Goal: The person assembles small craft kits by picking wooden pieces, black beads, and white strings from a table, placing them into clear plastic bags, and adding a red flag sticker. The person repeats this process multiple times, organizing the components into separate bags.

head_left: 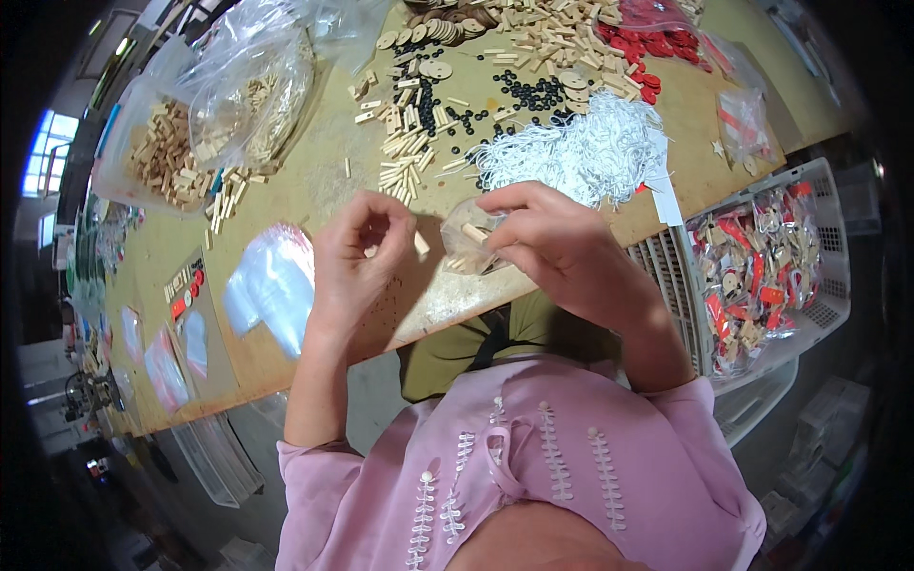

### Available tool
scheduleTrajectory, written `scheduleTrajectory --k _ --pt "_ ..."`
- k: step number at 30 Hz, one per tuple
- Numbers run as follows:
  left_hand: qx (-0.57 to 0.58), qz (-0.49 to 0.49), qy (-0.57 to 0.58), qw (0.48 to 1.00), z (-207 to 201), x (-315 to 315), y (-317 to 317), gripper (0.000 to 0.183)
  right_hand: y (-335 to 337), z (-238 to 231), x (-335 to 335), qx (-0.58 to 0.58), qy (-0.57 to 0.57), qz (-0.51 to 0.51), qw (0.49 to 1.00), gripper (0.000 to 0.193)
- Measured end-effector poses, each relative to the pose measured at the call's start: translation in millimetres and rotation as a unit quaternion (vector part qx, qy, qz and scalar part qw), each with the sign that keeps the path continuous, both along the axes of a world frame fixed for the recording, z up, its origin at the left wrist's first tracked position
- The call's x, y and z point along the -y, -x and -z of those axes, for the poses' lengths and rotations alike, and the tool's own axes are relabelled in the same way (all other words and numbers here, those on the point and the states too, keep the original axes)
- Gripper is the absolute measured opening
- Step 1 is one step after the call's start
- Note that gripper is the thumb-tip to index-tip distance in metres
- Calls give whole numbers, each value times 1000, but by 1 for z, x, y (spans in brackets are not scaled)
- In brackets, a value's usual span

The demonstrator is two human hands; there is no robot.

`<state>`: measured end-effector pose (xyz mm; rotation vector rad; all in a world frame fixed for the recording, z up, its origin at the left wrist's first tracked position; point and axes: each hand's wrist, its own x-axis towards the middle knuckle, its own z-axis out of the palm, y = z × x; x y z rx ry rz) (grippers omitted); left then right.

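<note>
Near the table's front edge, my right hand [557,238] pinches a small clear plastic bag [457,221] at its upper right side. Several small wooden pieces [465,259] show inside the bag. Just left of it, my left hand [362,243] is curled, thumb and fingers drawn together. Small pale wooden pieces show in its grip, one wooden block [421,244] standing out beside the fingers toward the bag. How many pieces are in the left hand is hidden.
White strings [581,152] lie beyond my right hand, with black beads [528,92], wooden sticks [407,167] and red parts [657,43] farther back. Empty clear bags [276,285] lie left. A wooden-block tub [124,176] stands far left; a crate [826,257] of filled bags, right.
</note>
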<state>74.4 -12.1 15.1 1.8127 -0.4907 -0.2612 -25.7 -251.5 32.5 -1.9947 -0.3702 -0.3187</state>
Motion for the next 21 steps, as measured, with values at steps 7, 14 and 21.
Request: scheduleTrajectory --k 7,14,21 --pt "435 136 -8 890 -42 68 -10 17 -2 -7 11 -24 45 8 999 8" --pt "280 145 -152 937 -12 141 -126 18 6 0 28 -29 9 17 999 9" --pt "367 125 -237 891 64 202 -205 15 13 6 41 -20 -38 33 999 9"
